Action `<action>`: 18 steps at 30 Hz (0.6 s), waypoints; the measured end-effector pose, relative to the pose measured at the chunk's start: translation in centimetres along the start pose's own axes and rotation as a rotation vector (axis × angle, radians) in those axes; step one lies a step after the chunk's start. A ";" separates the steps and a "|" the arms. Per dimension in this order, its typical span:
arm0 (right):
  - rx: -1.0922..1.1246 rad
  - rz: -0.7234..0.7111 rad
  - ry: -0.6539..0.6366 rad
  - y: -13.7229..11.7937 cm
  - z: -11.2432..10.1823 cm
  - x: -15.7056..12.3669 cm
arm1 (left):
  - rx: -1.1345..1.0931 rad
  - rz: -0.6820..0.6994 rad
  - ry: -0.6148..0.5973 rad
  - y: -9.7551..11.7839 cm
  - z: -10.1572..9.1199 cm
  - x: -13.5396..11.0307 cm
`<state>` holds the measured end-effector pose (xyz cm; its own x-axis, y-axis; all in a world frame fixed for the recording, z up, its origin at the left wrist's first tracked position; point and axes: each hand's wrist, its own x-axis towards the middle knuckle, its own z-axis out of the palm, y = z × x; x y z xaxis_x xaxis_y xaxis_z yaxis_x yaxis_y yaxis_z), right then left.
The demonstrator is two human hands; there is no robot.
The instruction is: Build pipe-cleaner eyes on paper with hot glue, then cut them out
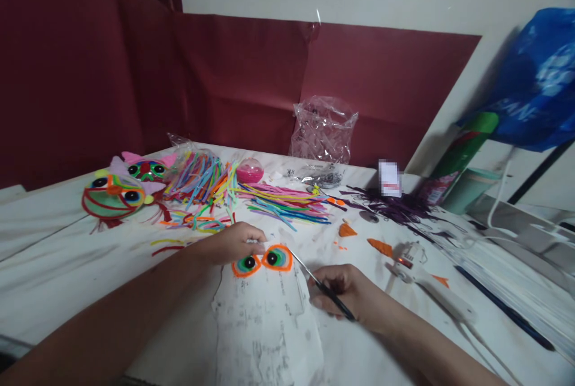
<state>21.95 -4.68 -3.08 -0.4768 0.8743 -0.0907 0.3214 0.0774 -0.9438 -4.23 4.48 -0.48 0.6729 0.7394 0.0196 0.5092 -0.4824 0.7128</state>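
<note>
A sheet of white paper with dark handwriting spreads in front of me. Two eye shapes, ringed in orange, green and blue with black centres, are at its top edge. My left hand is closed on that edge, just above the left eye. In my right hand is a pair of scissors with black handles. Their blades point up and left, the tips beside the right eye at the paper's edge. Whether the blades are apart is too small to tell.
Colourful pipe cleaners lie across the table's back. Decorated masks sit at left. A glue gun with a cord and a dark blue pen-like stick lie at right. Orange pieces and purple strands are nearby.
</note>
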 end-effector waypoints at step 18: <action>-0.027 0.004 0.008 -1.0 0.0 -0.4 | 0.073 0.075 0.119 0.2 0.4 -0.1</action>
<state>21.79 -5.14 -2.09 -0.4689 0.8785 -0.0920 0.3457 0.0867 -0.9343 -3.95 4.13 -0.57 0.6449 0.7480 0.1569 0.5004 -0.5684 0.6531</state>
